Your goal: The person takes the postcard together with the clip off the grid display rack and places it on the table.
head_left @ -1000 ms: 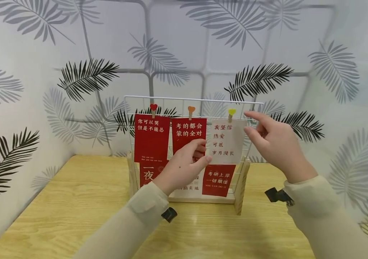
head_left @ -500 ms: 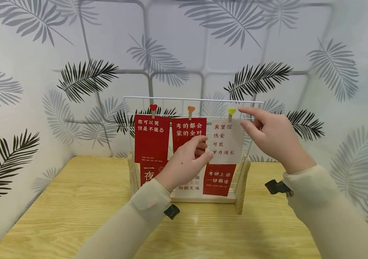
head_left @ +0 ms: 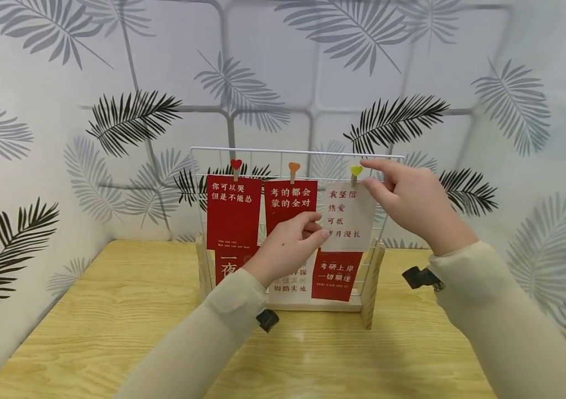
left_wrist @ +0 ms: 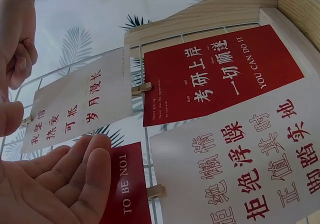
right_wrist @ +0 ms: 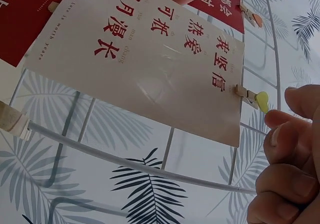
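A white card with red writing hangs from a wooden clothespin with a yellow heart on a white wire grid rack. My right hand is beside that clothespin, thumb and index finger apart. In the right wrist view, a fingertip is at the lower edge of the yellow heart; whether it touches cannot be told. My left hand hovers before the middle red card, near the white card's lower left corner. Its fingers are loosely bent in the left wrist view and hold nothing.
Another red card hangs from a red heart clothespin, and an orange heart clothespin holds the middle one. Below hang a red card and a white card. The rack's wooden base stands on a wooden table.
My right hand has moved left and slightly up, toward the yellow heart clothespin. The left hand has shifted only slightly, and the cards hang as before.
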The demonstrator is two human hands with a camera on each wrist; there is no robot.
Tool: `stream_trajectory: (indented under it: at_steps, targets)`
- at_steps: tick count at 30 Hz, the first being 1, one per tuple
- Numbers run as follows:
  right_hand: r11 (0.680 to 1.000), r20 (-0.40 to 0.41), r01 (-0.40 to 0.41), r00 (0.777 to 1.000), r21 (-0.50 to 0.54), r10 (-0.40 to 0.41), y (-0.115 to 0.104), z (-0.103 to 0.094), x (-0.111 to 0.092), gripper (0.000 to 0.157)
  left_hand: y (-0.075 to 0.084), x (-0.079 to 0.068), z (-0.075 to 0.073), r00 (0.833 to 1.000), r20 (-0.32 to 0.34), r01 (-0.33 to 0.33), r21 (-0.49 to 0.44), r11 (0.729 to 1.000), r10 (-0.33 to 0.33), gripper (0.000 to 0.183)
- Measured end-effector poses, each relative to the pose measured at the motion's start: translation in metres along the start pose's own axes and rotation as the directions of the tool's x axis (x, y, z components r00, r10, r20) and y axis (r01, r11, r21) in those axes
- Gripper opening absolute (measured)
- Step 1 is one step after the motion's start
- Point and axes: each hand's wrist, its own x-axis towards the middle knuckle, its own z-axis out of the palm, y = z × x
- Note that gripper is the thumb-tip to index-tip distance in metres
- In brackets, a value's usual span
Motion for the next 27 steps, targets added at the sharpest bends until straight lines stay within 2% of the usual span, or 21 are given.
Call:
stream_trajectory:
  at_steps: [9, 16, 20, 27]
  targets:
    - [0.999, 0.021, -0.033, 0.999, -0.027, 0.034, -0.005, 0.003, 0.005, 0.045, 0.003, 0.003, 0.000, 1.000, 0.010, 0.008, 0.045, 0.999, -0.009, 0.055]
    - [0.995, 0.046, -0.098, 0.994, 0.011, 0.097, -0.006, 0.004, 0.005, 0.047, 0.006, 0.011, 0.006, 1.000, 0.000, 0.004, 0.103, 0.995, -0.004, 0.050]
    - [0.995, 0.040, -0.104, 0.994, 0.005, 0.104, -0.006, 0.006, 0.007, 0.048, 0.006, 0.015, 0.009, 1.000, -0.029, -0.004, 0.115, 0.993, 0.008, 0.045]
    - [0.991, 0.084, -0.131, 0.988, 0.006, 0.131, -0.008, 0.010, 0.011, 0.051, 0.007, 0.019, 0.011, 0.997, -0.080, -0.014, 0.106, 0.994, 0.022, 0.031]
